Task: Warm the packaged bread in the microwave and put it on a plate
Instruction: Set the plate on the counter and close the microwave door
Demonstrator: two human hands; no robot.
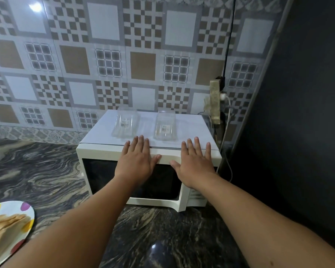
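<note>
sliced bread (pixel 7 222) on dotted plate (pixel 25 209), white microwave (pixel 97 151) door shut

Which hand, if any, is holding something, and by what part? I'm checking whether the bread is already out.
Neither. The left hand and right hand lie flat and open on the microwave top edge.

Home kitchen: microwave (pixel 149 167), tiled wall (pixel 104 55), stone counter (pixel 37 171).
</note>
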